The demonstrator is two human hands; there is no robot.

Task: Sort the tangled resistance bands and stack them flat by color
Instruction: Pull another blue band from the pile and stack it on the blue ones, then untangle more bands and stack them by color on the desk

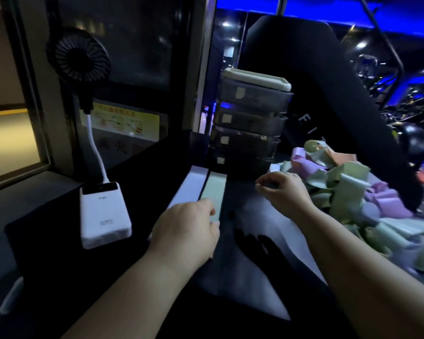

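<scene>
Just right of your right hand (pixel 284 189) lies the tangled pile of bands (pixel 348 192), nearest that hand. Your left hand (pixel 186 228) rests on the near end of the green stack (pixel 214 189), which runs lengthwise away from you. Both hands' fingers curl; whether they pinch anything, I cannot tell.

The single view came from a wide-angle camera worn on the person's head. It looked forward and steeply down along both forearms onto the dark surface (pixel 59 231). It sat close, so the left hand (pixel 186 228) and the right hand (pixel 284 192) filled the middle of the frame. Straight edges bowed toward the borders (the wide lens showed there). Farther off, the view reached a stack of drawers (pixel 250 118) and a blue-lit room.
</scene>
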